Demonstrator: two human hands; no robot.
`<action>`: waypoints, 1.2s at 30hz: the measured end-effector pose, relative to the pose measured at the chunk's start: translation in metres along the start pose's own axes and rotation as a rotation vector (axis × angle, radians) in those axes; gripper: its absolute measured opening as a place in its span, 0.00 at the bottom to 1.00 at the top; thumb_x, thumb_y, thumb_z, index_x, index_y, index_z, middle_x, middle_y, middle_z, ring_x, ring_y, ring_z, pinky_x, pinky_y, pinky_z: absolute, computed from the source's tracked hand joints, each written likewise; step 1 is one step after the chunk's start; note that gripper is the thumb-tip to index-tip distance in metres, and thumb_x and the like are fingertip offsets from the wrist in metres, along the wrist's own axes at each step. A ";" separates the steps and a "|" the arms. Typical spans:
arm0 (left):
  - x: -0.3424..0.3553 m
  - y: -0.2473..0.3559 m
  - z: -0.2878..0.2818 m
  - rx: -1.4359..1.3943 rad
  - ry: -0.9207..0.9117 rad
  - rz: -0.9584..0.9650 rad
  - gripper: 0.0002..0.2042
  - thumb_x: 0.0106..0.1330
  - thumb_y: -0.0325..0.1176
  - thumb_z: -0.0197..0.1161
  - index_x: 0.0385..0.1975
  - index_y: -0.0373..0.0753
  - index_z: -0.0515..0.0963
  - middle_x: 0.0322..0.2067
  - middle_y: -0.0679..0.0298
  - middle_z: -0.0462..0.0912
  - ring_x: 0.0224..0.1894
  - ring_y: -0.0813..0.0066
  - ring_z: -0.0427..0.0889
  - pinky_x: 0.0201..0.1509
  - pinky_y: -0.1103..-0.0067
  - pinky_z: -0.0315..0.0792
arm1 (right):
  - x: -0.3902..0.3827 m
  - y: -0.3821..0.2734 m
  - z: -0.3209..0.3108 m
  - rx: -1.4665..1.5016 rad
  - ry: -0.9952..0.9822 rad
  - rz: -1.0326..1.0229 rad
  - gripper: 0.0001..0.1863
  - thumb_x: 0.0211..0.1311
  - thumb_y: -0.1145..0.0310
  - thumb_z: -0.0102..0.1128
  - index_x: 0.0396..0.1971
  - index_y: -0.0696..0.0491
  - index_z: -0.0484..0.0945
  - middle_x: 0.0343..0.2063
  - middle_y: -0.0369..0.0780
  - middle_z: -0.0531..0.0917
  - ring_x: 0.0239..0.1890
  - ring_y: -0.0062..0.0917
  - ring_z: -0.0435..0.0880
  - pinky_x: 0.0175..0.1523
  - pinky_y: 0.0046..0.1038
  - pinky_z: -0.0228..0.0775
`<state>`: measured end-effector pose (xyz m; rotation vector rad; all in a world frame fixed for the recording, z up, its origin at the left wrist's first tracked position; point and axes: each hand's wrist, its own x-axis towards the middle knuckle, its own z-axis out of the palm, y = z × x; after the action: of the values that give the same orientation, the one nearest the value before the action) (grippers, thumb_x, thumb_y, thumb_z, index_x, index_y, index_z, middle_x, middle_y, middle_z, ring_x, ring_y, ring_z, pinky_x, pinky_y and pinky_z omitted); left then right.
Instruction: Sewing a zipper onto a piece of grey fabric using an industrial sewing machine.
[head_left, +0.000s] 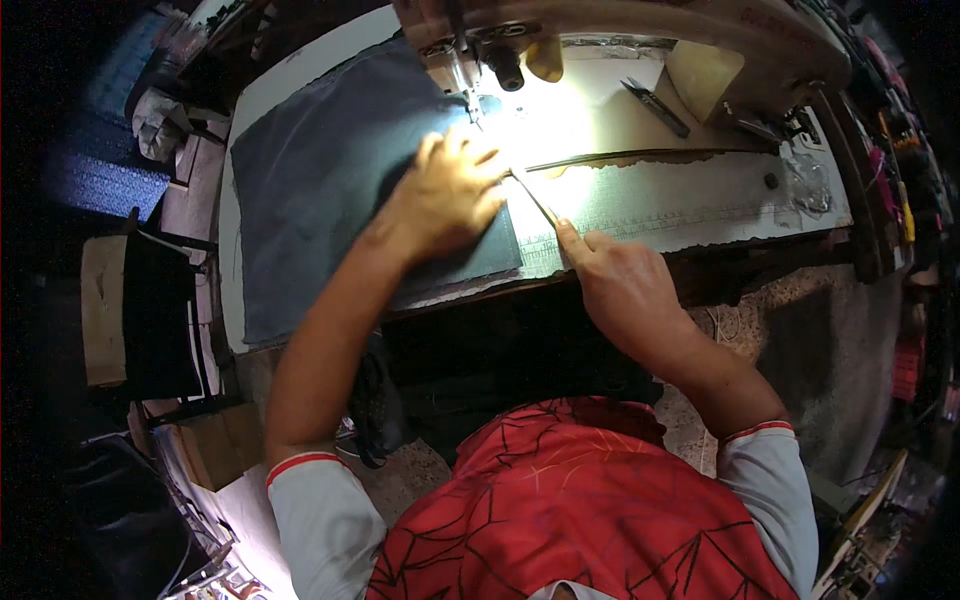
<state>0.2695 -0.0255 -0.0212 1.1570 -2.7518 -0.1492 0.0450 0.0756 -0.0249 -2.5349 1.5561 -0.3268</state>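
A piece of dark blue-grey fabric (310, 190) lies across the left side of the sewing machine table, its right edge under the needle area. My left hand (452, 190) rests on that fabric just in front of the presser foot (474, 105), fingers apart and pressed down. In my right hand (620, 285) is a slim, straight tool (535, 197), its far end at the fabric's right edge close to my left fingertips. Its exact kind is too small to make out. Strong lamp light washes out the spot around the needle.
The sewing machine's head (640, 25) overhangs the table's far side. Thread snips (656, 107) lie on the right, beyond a ruler-marked strip (640, 222). A small dark round piece (771, 181) and clear plastic (808, 183) are near the right end. A cardboard box (212, 445) stands lower left.
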 end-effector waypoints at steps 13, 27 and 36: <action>-0.023 0.020 0.007 -0.001 0.028 -0.094 0.36 0.62 0.61 0.58 0.60 0.35 0.70 0.59 0.50 0.72 0.63 0.52 0.67 0.69 0.56 0.57 | -0.002 -0.001 0.000 -0.019 0.012 -0.026 0.23 0.61 0.76 0.50 0.57 0.61 0.74 0.27 0.47 0.83 0.27 0.39 0.85 0.30 0.39 0.77; -0.075 0.066 0.038 -0.172 0.436 -0.114 0.14 0.60 0.22 0.62 0.46 0.36 0.81 0.49 0.57 0.82 0.60 0.54 0.76 0.67 0.54 0.66 | 0.001 -0.033 0.012 0.519 -0.069 0.112 0.25 0.65 0.72 0.58 0.60 0.63 0.67 0.29 0.56 0.81 0.34 0.53 0.82 0.39 0.47 0.72; -0.083 0.066 0.044 -0.215 0.433 -0.070 0.14 0.62 0.24 0.62 0.48 0.36 0.81 0.54 0.55 0.80 0.63 0.55 0.74 0.67 0.53 0.66 | -0.004 -0.042 0.018 0.781 -0.043 0.195 0.25 0.65 0.75 0.59 0.61 0.64 0.68 0.28 0.58 0.80 0.32 0.53 0.82 0.37 0.44 0.72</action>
<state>0.2726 0.0810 -0.0625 1.0794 -2.2603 -0.1745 0.0844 0.0981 -0.0321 -1.7663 1.2948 -0.6861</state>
